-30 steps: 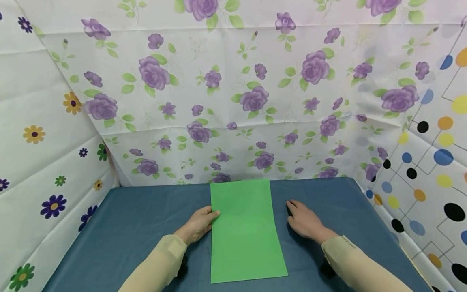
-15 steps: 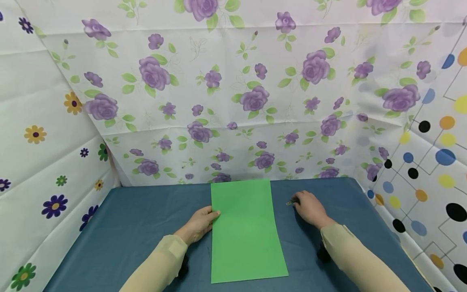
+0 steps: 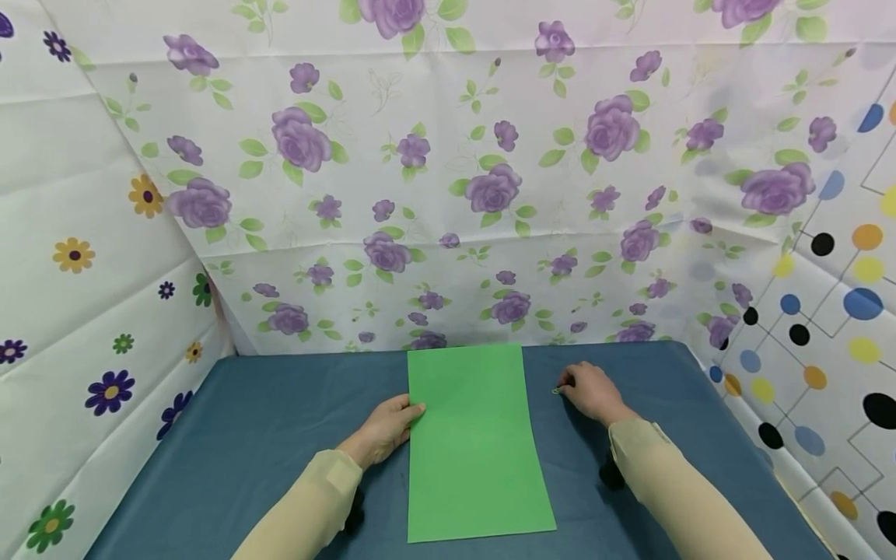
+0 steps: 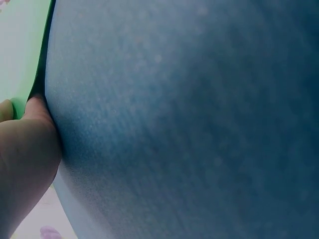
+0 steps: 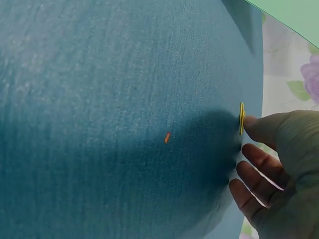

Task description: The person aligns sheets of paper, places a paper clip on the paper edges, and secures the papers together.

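Observation:
A plain green sheet of paper point(image 3: 469, 443) lies lengthwise in the middle of the blue-covered table. My left hand point(image 3: 385, 430) pinches its left edge, thumb on top and fingers underneath; the left wrist view shows the same grip on the paper point(image 4: 22, 55). To the right of the sheet, apart from it, my right hand point(image 3: 591, 391) pinches a small yellow paper clip point(image 3: 556, 391) at the thumb tip. Close up in the right wrist view, the paper clip point(image 5: 241, 118) stands out beyond the thumb, with the other fingers bent below it.
A tiny orange speck point(image 5: 167, 137) shows on the blue cloth point(image 3: 294, 397) in the right wrist view. Behind the table hangs a purple-flowered sheet point(image 3: 434, 194). Patterned sheets also close off the left and right sides.
My right hand's fingers, stretched out on the cloth a second ago, have drawn together and picked up the paper clip. My left hand and the green paper have stayed put.

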Available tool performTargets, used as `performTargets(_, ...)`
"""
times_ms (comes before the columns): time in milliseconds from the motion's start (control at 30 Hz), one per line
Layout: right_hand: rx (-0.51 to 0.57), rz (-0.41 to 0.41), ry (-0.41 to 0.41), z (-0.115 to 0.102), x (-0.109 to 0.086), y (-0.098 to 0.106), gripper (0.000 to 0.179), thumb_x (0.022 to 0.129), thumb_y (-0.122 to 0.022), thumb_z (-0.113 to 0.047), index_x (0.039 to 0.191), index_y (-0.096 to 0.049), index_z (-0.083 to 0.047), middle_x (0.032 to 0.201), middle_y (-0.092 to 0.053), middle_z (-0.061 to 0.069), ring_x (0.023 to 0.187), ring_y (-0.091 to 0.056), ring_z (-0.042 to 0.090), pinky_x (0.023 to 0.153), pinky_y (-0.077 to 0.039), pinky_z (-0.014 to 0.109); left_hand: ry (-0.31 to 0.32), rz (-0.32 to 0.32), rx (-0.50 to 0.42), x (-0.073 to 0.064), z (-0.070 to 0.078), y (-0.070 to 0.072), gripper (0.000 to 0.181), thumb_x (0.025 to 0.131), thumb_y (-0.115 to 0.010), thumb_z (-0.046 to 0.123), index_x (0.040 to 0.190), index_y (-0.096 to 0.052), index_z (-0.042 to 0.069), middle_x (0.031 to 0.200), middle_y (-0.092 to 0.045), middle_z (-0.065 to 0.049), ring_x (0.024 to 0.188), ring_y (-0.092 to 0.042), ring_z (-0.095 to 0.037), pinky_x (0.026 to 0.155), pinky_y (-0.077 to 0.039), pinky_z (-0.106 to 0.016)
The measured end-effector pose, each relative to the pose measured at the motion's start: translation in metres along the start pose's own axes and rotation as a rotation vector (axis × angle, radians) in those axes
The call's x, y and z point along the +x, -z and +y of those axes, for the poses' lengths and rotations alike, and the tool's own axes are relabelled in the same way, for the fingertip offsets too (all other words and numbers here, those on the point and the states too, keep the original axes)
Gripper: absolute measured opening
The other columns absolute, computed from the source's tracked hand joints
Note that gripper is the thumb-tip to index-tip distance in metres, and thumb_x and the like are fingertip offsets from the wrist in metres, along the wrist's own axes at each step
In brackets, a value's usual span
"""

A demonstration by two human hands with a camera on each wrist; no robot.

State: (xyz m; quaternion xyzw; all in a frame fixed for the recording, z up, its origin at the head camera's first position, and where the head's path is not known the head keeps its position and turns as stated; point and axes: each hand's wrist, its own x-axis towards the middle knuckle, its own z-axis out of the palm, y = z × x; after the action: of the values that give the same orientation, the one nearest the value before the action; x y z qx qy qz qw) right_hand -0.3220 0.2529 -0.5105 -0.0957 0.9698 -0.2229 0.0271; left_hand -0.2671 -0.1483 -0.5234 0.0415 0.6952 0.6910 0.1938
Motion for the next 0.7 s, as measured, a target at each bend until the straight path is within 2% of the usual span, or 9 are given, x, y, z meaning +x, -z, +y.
performTargets(367, 0.055, -0.012, -0.021, 0.0024, 0.0017, -0.0009, 0.005, 0.099, -0.07, -0.017, 0.097, -0.07, -0.013, 0.1, -0.057, 0.008, 0.091, -0.051, 0.027, 0.078, -0.046, 0.046, -0.001, 0.01, 0.001, -0.0018, 0.0017, -0.0021, 0.042, 0.111, -0.048, 0.019, 0.146, -0.047, -0.005, 0.133, -0.061, -0.019, 0.112, -0.065, -0.027, 0.093, -0.056, -0.041)
performTargets(600, 0.072, -0.01, -0.013, 0.0008, 0.0004, 0.0005, 0.005, 0.098, -0.072, -0.017, 0.096, -0.07, -0.013, 0.102, -0.057, 0.009, 0.093, -0.052, 0.028, 0.078, -0.047, 0.047, 0.0, 0.004, 0.002, -0.0013, 0.0014, -0.0012, 0.042, 0.112, -0.047, 0.018, 0.147, -0.045, -0.005, 0.131, -0.061, -0.017, 0.109, -0.066, -0.023, 0.092, -0.057, -0.038)
performTargets(700, 0.079, -0.005, -0.017, 0.0004, -0.0005, 0.0006, 0.005, 0.098, -0.072, -0.016, 0.095, -0.07, -0.013, 0.103, -0.057, 0.009, 0.094, -0.052, 0.028, 0.081, -0.047, 0.048, 0.001, 0.006, -0.003, -0.0007, 0.0014, -0.0015, 0.043, 0.112, -0.047, 0.018, 0.148, -0.045, -0.005, 0.133, -0.061, -0.018, 0.112, -0.065, -0.025, 0.093, -0.056, -0.039)
